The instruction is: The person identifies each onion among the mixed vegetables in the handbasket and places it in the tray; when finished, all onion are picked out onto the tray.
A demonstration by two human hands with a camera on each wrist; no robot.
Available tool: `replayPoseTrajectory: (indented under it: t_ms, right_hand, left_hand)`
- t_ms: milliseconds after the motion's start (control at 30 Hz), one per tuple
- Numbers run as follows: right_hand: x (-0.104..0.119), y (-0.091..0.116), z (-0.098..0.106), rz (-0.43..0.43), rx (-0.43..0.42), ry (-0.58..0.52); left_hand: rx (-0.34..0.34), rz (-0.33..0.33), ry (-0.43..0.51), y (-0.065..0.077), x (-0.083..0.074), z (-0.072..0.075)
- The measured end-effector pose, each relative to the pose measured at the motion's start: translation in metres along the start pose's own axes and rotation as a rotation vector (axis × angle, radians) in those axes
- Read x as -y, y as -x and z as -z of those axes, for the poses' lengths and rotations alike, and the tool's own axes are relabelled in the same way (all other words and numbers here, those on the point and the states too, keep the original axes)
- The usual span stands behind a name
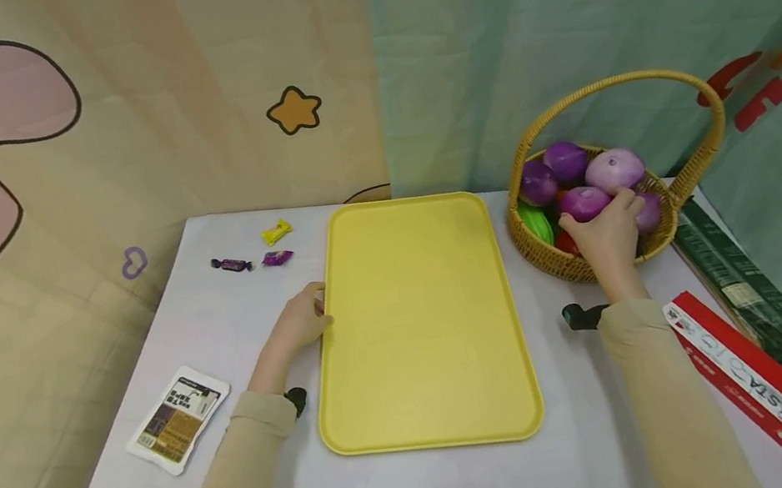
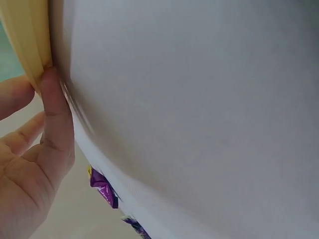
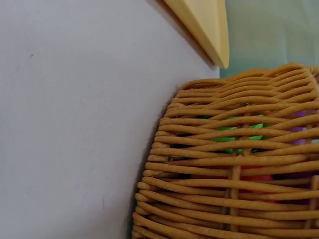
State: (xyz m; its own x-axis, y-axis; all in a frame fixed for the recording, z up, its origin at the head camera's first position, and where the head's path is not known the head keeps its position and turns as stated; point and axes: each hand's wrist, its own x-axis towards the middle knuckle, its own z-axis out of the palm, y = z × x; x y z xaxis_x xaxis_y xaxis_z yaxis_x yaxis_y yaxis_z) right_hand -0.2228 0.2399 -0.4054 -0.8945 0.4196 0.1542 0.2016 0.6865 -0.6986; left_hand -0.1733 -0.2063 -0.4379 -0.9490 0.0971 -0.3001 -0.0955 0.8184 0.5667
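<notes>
Left grip (image 1: 296, 319) pinches yellow tray (image 1: 418, 324) at its 9 o'clock edge, presumably steadying it; right grip (image 1: 607, 240) part-spread at purple onion (image 1: 583, 202) in 2 o'clock basket (image 1: 551, 260), hold indeterminable.

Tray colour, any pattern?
The tray is plain yellow, no pattern visible; shows best in the head view.

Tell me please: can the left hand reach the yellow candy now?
Probably yes, once the left hand lets go of the tray it pinches: the yellow candy lies ahead, and the nearer purple candy in between looks low enough to pass over.
</notes>
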Motion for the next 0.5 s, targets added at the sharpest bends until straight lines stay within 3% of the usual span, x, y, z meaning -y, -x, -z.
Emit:
replayPoseTrajectory:
  t_ms: [167, 267, 367, 500]
  right_hand:
    - [0.011, 0.013, 0.009, 0.011, 0.003, -0.053]
    - [0.028, 0.025, 0.008, 0.069, 0.032, -0.121]
    - [0.046, 0.038, -0.004, 0.14, 0.105, -0.18]
    - [0.068, 0.051, -0.038, 0.195, 0.285, -0.236]
  left_hand:
    - [0.021, 0.01, 0.049, 0.002, -0.005, -0.005]
    - [0.018, 0.001, 0.065, 0.005, -0.007, -0.008]
    - [0.017, -0.01, 0.075, 0.009, -0.008, -0.01]
    - [0.023, -0.019, 0.086, 0.012, -0.01, -0.013]
